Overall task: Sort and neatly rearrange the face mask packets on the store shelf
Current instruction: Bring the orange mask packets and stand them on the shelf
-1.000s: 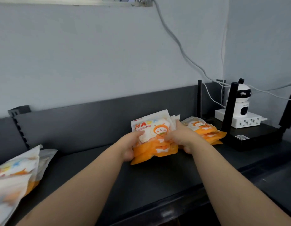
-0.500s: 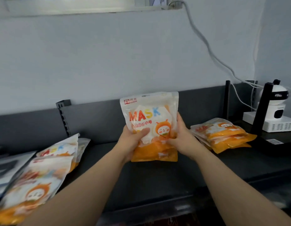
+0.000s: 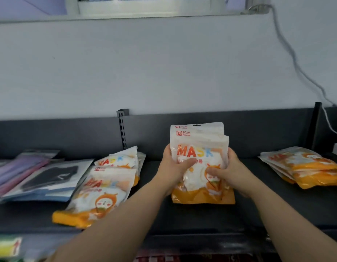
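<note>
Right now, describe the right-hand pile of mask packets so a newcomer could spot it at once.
Follow the dark shelf to its right end, near the black upright post. A fanned pile of orange-and-white mask packets lies flat there. Unlike the bundle held upright by the left hand and right hand, and the left pile beside clear sleeves, nothing touches it.

Plain white wall, window frame top edge, grey cable down right side. Dark shelf, 1 slotted upright.

Both bare forearms reach forward and converge; left hand and right hand clasp the packets from either side, thumbs in front.
</note>
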